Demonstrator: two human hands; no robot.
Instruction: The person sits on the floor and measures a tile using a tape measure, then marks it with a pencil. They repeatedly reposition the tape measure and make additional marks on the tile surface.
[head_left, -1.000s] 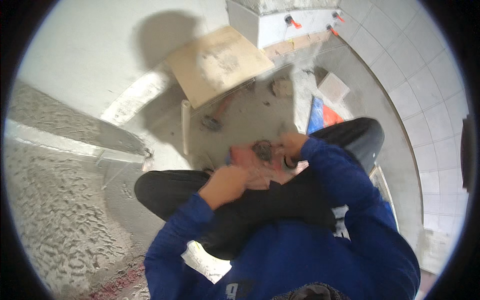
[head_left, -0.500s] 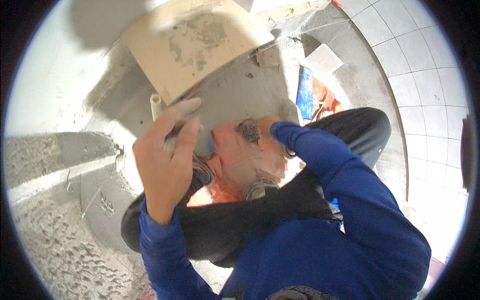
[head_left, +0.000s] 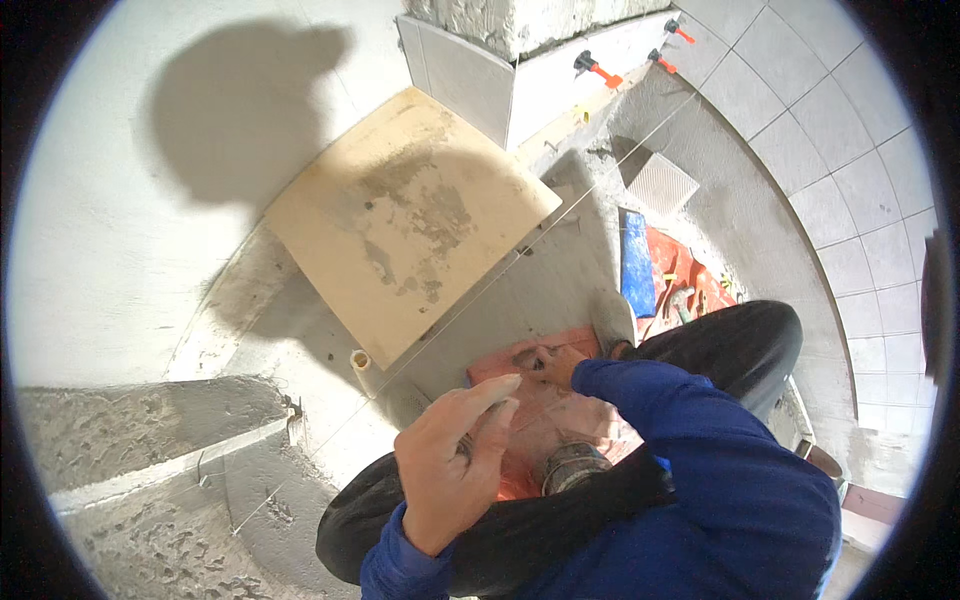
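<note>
My left hand (head_left: 450, 465) is raised above my bent leg, fingers curled and the tips of thumb and forefinger close together. I cannot make out anything in this pinch. Lower down, my right hand (head_left: 563, 367) reaches to a dark grey patch (head_left: 528, 357), which looks like wet mortar, on a dusty orange-pink sheet or bag (head_left: 490, 350). Its fingers are bent at the patch, and what they hold, if anything, is hidden. A large beige tile or board (head_left: 340, 240) with grey smears lies beyond my hands. A thin taut string (head_left: 590, 187) crosses over the floor beside it.
A short pale pipe stub (head_left: 361, 362) sticks up by the tile's near corner. Rough concrete ledges (head_left: 150, 420) lie at left. Orange-and-black clips (head_left: 600, 70) hold wall tiles. A blue item (head_left: 637, 265), a ribbed white tile (head_left: 662, 183) and a tiled floor (head_left: 850, 190) lie at right.
The view has shifted, so the beige tile and wall show more fully and lower. My left thumb and forefinger tips have come closer together. My right hand has moved onto the dark grey patch.
</note>
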